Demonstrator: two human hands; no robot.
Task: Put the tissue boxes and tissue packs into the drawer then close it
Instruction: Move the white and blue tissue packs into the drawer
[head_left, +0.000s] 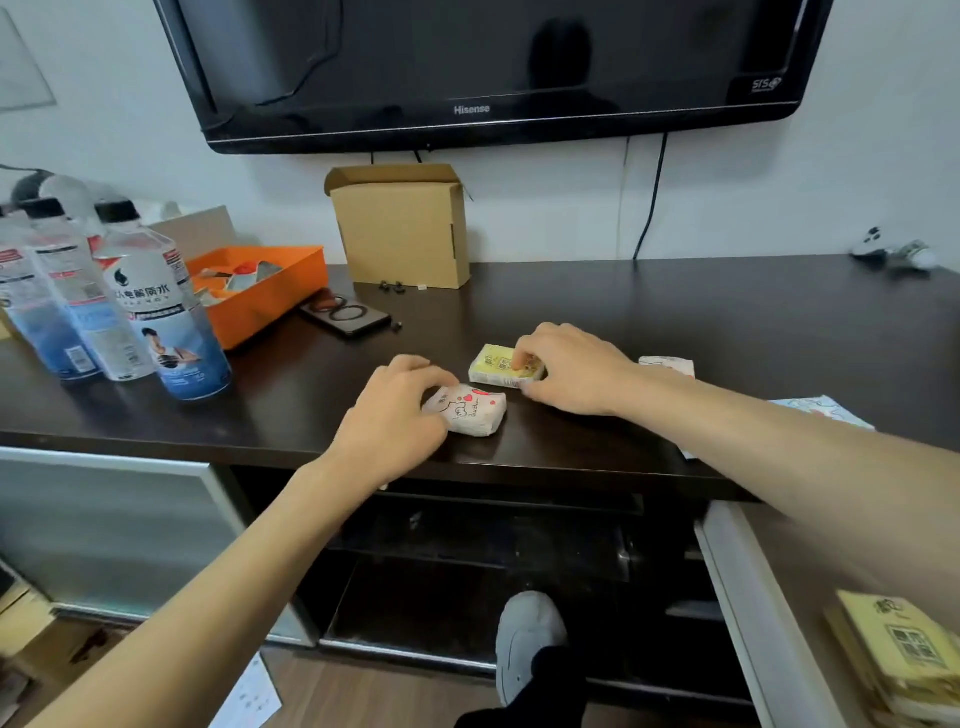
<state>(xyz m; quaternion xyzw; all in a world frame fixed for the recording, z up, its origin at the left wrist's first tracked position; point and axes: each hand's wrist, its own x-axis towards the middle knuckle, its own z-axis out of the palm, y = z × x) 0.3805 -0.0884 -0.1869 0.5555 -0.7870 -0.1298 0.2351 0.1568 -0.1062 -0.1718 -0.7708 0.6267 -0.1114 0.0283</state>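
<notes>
- Nearest, at the lower right, the open drawer (737, 597) holds yellow tissue packs (904, 654) stacked at its near end.
- A grey shoe (527, 642) stands on the floor below the dark surface (675, 322).
- The left hand (395, 415) rests on the white pack (470, 410) with red hearts, near the surface's front edge; its grip is narrow around the pack's left end, fingers curled on top.
- Just beyond, the right hand (569, 366) covers the right end of the yellow pack (496, 366), fingertips on its top; whether the grip is closed on it, I cannot tell.
- Another white pack (670, 364) lies behind the right wrist, and a flat patterned pack (815, 408) peeks out beside the forearm.
- Farther left stand water bottles (156, 306), an orange tray (260, 291) and a phone (345, 312).
- At the back, a cardboard box (400, 228) sits under the wall television (493, 67).
</notes>
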